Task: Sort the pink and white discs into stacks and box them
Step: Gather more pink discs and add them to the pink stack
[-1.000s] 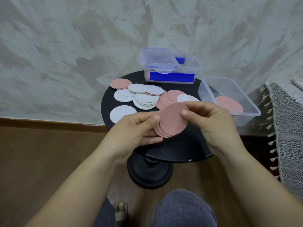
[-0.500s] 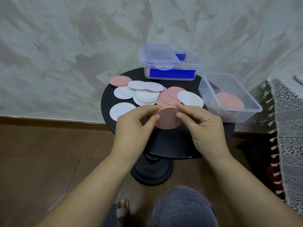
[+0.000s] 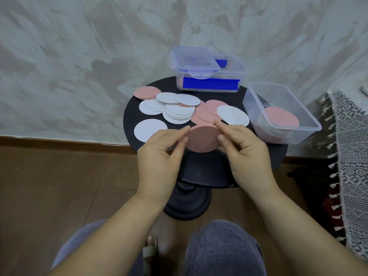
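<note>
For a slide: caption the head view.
Left hand and right hand pinch a pink disc stack at the black table.

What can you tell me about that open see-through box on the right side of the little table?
The clear plastic box is rectangular, lidless and upright, with a thick rim. It sits at the right edge of the black round table, seemingly jutting past it. Inside, a stack of discs lies flat, its top one pink.

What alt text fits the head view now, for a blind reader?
The left hand and right hand pinch a stack of pink discs by its edges over a black table. Loose pink and white discs lie behind; a clear box at right holds pink discs.
</note>
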